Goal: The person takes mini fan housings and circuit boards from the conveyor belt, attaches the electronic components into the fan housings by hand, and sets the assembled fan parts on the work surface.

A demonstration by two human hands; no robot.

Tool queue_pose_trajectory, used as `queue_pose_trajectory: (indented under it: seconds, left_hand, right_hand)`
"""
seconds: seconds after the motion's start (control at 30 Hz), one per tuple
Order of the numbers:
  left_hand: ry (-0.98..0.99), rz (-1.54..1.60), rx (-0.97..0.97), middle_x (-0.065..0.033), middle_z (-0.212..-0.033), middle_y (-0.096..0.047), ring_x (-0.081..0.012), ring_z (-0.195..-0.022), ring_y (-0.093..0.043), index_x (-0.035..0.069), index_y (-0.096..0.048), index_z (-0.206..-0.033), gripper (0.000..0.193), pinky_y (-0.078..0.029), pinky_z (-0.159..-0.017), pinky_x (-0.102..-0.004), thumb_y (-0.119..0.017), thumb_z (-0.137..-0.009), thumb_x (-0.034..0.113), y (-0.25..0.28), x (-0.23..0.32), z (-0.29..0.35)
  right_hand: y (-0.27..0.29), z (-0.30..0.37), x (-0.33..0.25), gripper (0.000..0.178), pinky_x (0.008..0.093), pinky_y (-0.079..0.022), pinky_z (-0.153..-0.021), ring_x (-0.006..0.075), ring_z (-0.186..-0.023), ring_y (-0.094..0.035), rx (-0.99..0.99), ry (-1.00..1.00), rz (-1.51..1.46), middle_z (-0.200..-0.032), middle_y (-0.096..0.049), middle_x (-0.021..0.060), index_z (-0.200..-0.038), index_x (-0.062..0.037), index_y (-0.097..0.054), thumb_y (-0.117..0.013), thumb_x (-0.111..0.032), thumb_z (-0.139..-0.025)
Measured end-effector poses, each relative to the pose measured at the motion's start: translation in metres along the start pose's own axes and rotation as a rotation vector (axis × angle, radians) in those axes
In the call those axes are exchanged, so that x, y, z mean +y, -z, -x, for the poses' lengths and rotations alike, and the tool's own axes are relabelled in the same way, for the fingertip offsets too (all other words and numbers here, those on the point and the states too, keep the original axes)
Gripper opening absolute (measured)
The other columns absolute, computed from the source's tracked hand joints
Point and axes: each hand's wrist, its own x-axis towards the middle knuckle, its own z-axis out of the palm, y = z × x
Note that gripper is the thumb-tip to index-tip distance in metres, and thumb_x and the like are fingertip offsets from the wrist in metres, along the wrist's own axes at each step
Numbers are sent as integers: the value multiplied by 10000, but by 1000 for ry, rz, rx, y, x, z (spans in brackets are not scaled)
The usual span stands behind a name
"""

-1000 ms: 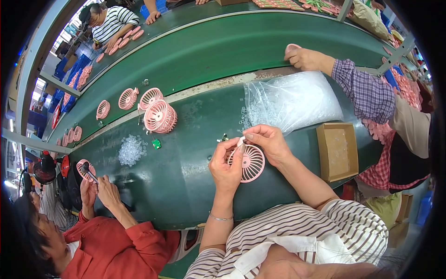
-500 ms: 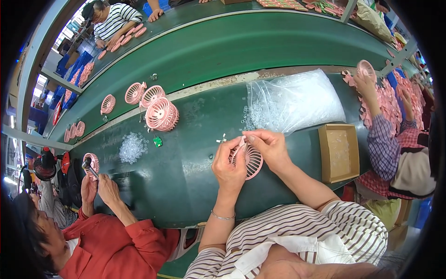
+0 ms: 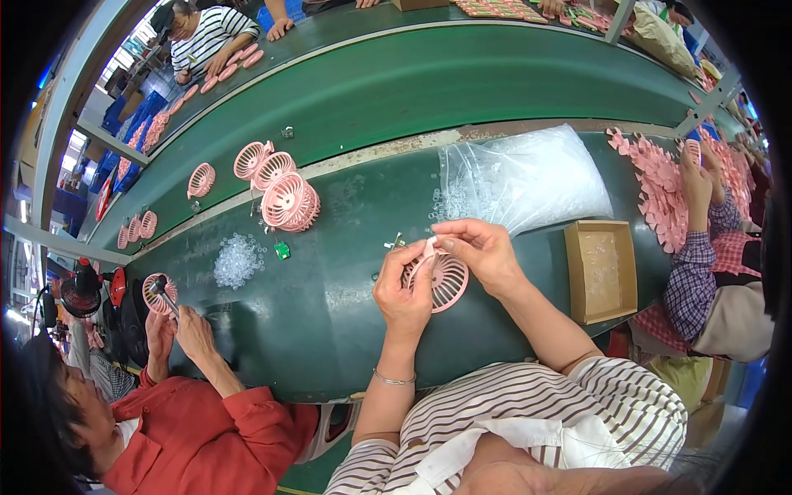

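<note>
A pink slatted fan grille [image 3: 450, 285] is in my left hand [image 3: 402, 290], whose fingers close round its left side. At the top of the grille, thumb and forefinger of my right hand [image 3: 485, 254] pinch together by a small pale tip. Whatever they grip there is too small and covered to make out. Just beyond my left fingertips, a small metal-and-white part [image 3: 394, 241] lies on the green table [image 3: 330, 330]. A large clear bag of small transparent rings [image 3: 528, 173] rests beyond my hands, some rings spilling from its left end.
An open cardboard box [image 3: 604, 272] stands right of my arm. To the left are stacked pink grilles [image 3: 289, 202], a green circuit board [image 3: 282, 250] and a ring pile [image 3: 238, 261]. A red-sleeved co-worker [image 3: 194, 437] holds a grille and tool. Pink pieces [image 3: 656, 186] lie far right.
The grille in my hands has tilted slightly, while both hands keep nearly the same place. At the right, a co-worker's hands have come down from the raised round grille.
</note>
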Motion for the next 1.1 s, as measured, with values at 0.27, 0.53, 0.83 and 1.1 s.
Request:
queue_pose_trajectory:
  seconds: [0.27,0.53,0.83,1.1]
  left_hand:
    - [-73,2,-62,-120,-861,-639,-202,-754,-626,9,-604,-906,202,-498,-676,-275,-661,-717,-33,0,0,-1]
    - [-8,157,-45,-103,-832,-631,-159,-729,-614,1,-601,-922,205,-490,-637,-245,-673,-731,-17,0,-3,0]
    - [18,123,-109,-90,-858,-637,-125,-759,-603,-17,-609,-935,172,-485,-669,-238,-650,-768,-11,4,-2,-10]
    - [65,111,52,-79,-811,-645,-139,-726,-614,0,-605,-950,197,-485,-640,-265,-636,-813,139,-79,-60,-191]
  right_hand:
    - [9,-1,6,133,236,-490,-721,116,-798,-590,-92,63,-22,-856,-619,75,-934,46,-594,-617,15,-807]
    - [9,-4,-2,117,233,-491,-728,107,-811,-586,-143,39,-13,-865,-613,72,-927,45,-594,-607,10,-816]
    - [15,-10,6,231,221,-475,-712,93,-805,-576,-156,186,143,-921,-620,78,-1059,33,-577,-592,-24,-836]
    - [22,20,10,260,238,-489,-644,119,-704,-594,98,227,125,-850,-635,103,-1105,40,-551,-442,-132,-943]
